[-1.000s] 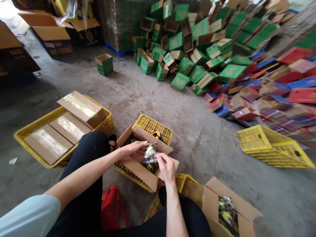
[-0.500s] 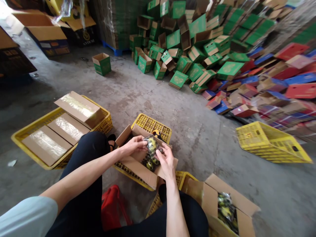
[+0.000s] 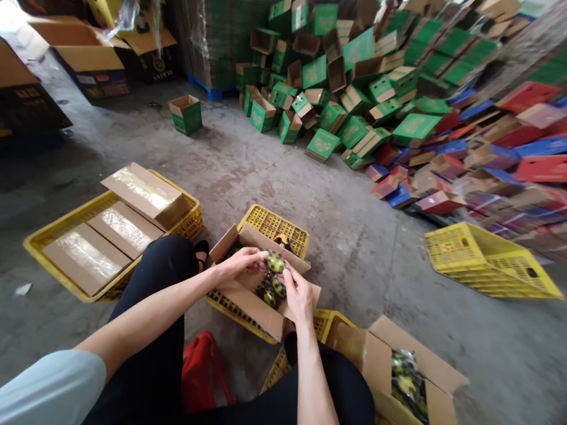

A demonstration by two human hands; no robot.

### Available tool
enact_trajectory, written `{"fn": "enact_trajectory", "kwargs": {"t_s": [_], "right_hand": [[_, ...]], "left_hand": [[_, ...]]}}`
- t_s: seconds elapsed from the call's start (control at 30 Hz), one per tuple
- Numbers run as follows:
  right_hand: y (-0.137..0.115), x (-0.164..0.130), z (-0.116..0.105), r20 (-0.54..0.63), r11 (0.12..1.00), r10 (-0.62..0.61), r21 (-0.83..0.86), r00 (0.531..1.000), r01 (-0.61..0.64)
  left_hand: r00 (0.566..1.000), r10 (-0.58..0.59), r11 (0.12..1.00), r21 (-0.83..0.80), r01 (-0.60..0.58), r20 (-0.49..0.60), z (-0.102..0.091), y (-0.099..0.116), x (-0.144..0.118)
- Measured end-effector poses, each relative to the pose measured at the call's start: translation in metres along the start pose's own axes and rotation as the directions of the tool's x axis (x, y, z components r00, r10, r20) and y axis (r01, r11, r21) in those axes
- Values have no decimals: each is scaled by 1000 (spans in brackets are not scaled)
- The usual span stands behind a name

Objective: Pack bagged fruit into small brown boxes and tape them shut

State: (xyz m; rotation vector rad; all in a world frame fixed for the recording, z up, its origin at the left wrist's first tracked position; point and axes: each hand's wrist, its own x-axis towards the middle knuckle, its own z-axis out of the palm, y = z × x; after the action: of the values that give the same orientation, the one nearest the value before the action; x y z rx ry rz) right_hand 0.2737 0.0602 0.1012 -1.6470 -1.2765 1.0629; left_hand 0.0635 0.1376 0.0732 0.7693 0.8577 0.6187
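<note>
Head view shows the left hand (image 3: 244, 262) pinching a clear-wrapped green packet (image 3: 275, 261) at ten o'clock and the right hand (image 3: 298, 295) gripping it at four, over an open carton (image 3: 254, 306).

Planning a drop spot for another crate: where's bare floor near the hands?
Widest: concrete floor between the center yellow crate and far-right yellow crate. Also between the lone green box and the taped cartons. Crowded: the open carton, with left hand and right hand holding a packet over it, and the heaped green boxes.
</note>
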Motion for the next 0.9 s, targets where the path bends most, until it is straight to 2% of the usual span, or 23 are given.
{"fn": "enact_trajectory", "kwargs": {"t_s": [0.1, 0.17, 0.23, 0.3, 0.37, 0.43, 0.67, 0.77, 0.9], "right_hand": [[3, 3, -1, -46, 998, 10, 58, 999, -7], [6, 5, 0, -77, 995, 23, 103, 997, -15], [8, 7, 1, -87, 989, 50, 141, 995, -37], [9, 8, 3, -77, 985, 68, 163, 995, -54], [9, 9, 4, -65, 984, 70, 170, 995, -58], [8, 8, 4, -76, 987, 63, 152, 995, -51], [4, 6, -4, -131, 1000, 18, -20, 991, -20], [5, 6, -5, -158, 999, 19, -29, 987, -24], [7, 6, -3, -115, 999, 44, 16, 992, -43]], "left_hand": [[992, 39, 987, 163, -19, -121, -2, -2, 2], [983, 104, 976, 206, -72, -151, -2, -1, 1], [979, 169, 975, 163, -150, -111, 1, 3, -2], [977, 213, 972, 107, -209, -23, 5, 8, -7], [974, 215, 970, 104, -221, 66, 8, 13, -12], [974, 196, 970, 124, -210, 111, 9, 16, -15], [972, 221, 958, 171, -232, 79, 5, 9, -11], [972, 230, 956, 175, -234, 43, 4, 6, -9], [970, 239, 961, 131, -243, 45, 5, 4, -8]]}}
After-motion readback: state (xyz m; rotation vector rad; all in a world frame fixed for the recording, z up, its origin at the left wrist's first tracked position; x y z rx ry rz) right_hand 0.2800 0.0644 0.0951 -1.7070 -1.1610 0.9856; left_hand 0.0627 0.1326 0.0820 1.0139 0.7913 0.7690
